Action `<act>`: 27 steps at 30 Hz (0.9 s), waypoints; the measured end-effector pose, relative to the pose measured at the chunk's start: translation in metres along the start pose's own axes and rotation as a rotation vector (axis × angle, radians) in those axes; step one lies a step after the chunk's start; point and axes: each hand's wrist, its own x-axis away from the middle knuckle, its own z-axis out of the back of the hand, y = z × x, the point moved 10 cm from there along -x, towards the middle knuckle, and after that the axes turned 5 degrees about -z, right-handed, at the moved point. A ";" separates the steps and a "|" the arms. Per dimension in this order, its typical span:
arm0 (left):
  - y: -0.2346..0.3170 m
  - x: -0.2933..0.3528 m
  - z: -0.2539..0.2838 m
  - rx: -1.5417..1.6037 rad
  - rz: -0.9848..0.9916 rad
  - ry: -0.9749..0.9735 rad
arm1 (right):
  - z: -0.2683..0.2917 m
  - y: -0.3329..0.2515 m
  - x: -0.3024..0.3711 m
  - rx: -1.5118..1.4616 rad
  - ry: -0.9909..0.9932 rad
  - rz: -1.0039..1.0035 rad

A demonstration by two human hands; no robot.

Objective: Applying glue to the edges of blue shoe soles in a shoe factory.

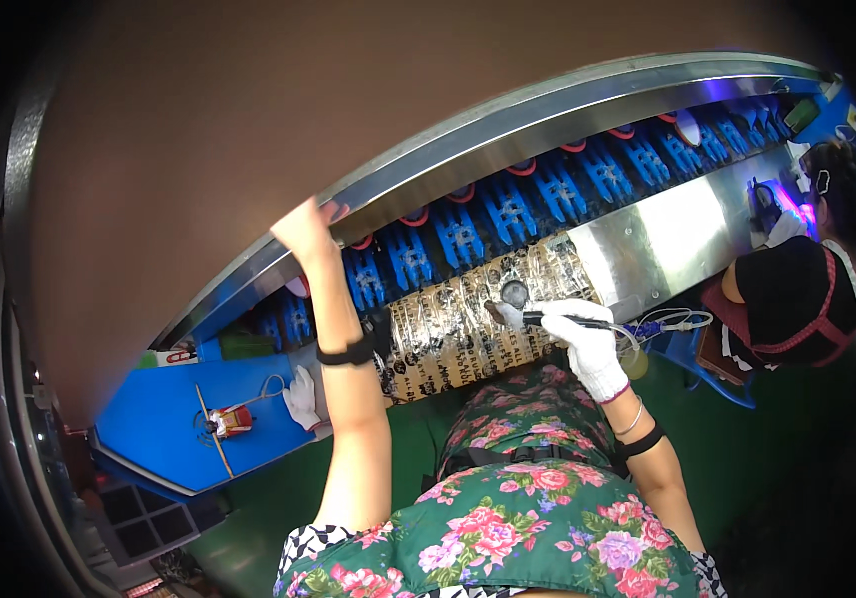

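Observation:
My bare left hand (304,233) is raised to the metal rail (403,164) along the far side of the bench; its fingers are smeared, so their grip is unclear. In a white glove, my right hand (585,344) is closed around a black pen-shaped tool (546,319), held level over the worktop (468,344), which is wrapped in shiny printed tape. Just beyond the tool's tip sits a small round grey dish (514,292). A small dark piece with a white part (504,314) lies by the tip; its kind is not clear.
Blue slotted holders (510,214) line up behind the worktop. At left, a white glove (300,399) rests by a blue table (149,414) bearing a small red device (234,420) and stick. Cables (662,324) hang at right, where another person (782,299) works beside bare metal (652,239).

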 end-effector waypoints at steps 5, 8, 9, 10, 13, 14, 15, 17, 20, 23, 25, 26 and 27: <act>0.012 -0.065 -0.013 -0.689 -0.469 -0.141 | -0.008 0.005 -0.002 -0.038 -0.019 -0.039; 0.006 -0.071 -0.013 -0.616 -0.412 -0.194 | -0.006 0.011 0.003 -0.069 -0.020 -0.058; 0.010 -0.069 -0.009 -0.644 -0.452 -0.181 | -0.004 0.013 0.005 -0.075 -0.007 -0.051; 0.014 -0.066 -0.006 -0.670 -0.493 -0.169 | -0.002 0.013 0.007 -0.082 0.006 -0.044; 0.020 -0.056 -0.005 -0.597 -0.450 -0.126 | 0.003 0.004 0.008 -0.033 0.024 -0.005; 0.029 -0.048 -0.010 -0.723 -0.562 -0.078 | 0.007 0.003 0.009 -0.036 0.035 -0.001; 0.027 -0.044 -0.016 -0.719 -0.566 -0.084 | 0.010 0.005 0.009 -0.006 0.036 -0.025; 0.050 -0.010 -0.029 -0.727 -0.932 0.092 | 0.015 0.005 0.008 0.021 0.048 -0.044; 0.020 0.008 -0.126 -0.493 -0.744 -0.427 | 0.019 0.006 0.004 -0.080 0.045 -0.079; 0.004 0.006 -0.201 -0.676 -0.723 -0.463 | 0.027 -0.006 0.004 -0.059 0.092 0.028; -0.006 -0.019 -0.223 -0.797 -0.702 -0.442 | 0.030 -0.006 0.006 -0.095 0.101 0.026; -0.020 -0.048 -0.215 -0.823 -0.740 -0.431 | 0.027 -0.004 0.006 -0.127 0.090 0.011; -0.022 -0.063 -0.201 -0.781 -0.734 -0.291 | 0.030 0.000 0.007 -0.131 0.099 -0.013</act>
